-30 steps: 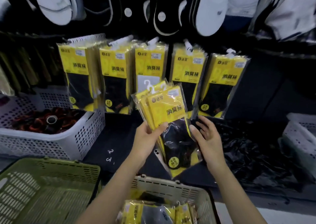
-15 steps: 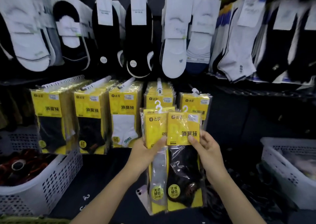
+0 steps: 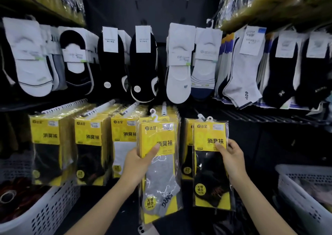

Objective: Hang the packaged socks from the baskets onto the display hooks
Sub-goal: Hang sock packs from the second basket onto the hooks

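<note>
My left hand (image 3: 139,163) grips a small stack of yellow sock packs, the front one a grey-sock pack (image 3: 159,172), held upright in front of the lower row. My right hand (image 3: 231,155) pinches a single black-sock pack (image 3: 211,163) by its yellow card, its white hanger near the right display hook (image 3: 201,115) where another yellow pack hangs just behind. Several yellow packs (image 3: 89,145) fill the white-capped hooks (image 3: 164,108) to the left. The baskets the packs came from are below the frame.
Loose low-cut and ankle socks (image 3: 177,69) hang in a row above. A white perforated basket (image 3: 46,209) with dark items sits at lower left, another white basket (image 3: 301,195) at lower right. Bagged goods overhang the top corners.
My view has tilted up from the baskets to the display. My hands raised the packs and split them: the right hand carried the black-sock pack rightward, toward the right hook.
</note>
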`<state>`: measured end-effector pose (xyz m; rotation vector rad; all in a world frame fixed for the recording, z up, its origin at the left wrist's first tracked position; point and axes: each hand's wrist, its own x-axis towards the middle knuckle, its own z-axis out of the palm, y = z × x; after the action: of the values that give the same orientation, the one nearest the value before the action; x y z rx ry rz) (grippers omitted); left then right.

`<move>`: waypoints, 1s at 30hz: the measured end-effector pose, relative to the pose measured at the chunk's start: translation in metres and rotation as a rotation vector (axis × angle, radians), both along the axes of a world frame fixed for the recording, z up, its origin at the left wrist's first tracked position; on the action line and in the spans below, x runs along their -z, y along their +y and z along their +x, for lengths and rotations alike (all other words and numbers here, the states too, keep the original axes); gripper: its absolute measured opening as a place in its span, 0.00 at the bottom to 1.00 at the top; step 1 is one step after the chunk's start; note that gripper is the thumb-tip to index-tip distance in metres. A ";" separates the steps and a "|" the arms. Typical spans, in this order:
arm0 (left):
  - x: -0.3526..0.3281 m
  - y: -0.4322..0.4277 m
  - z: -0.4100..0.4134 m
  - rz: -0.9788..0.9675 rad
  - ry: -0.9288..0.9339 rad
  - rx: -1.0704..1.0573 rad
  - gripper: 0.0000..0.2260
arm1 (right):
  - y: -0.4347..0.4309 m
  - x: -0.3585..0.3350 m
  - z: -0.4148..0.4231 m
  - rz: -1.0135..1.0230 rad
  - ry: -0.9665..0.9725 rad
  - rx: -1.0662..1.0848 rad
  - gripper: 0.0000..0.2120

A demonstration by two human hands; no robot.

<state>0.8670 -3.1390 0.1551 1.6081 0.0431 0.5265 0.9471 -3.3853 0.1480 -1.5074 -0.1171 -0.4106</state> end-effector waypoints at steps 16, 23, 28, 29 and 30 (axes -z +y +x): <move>-0.003 -0.003 -0.006 -0.058 0.014 0.063 0.06 | 0.021 0.021 0.041 -0.105 0.167 0.302 0.20; 0.001 -0.021 -0.007 -0.096 0.007 0.077 0.08 | 0.062 -0.004 -0.035 -0.042 -0.031 -0.257 0.15; 0.002 -0.034 -0.005 -0.118 -0.024 0.101 0.19 | 0.069 -0.010 -0.052 0.084 -0.049 -0.281 0.20; 0.002 -0.034 -0.005 -0.120 -0.017 0.110 0.21 | 0.068 -0.011 -0.052 0.090 -0.041 -0.287 0.18; 0.003 -0.033 -0.003 -0.123 -0.006 0.119 0.20 | 0.065 -0.010 -0.051 0.095 -0.034 -0.294 0.16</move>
<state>0.8636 -3.1717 0.1522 1.4789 -0.0241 0.4286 0.8956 -3.3201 0.1584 -1.3644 -0.3365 -0.2026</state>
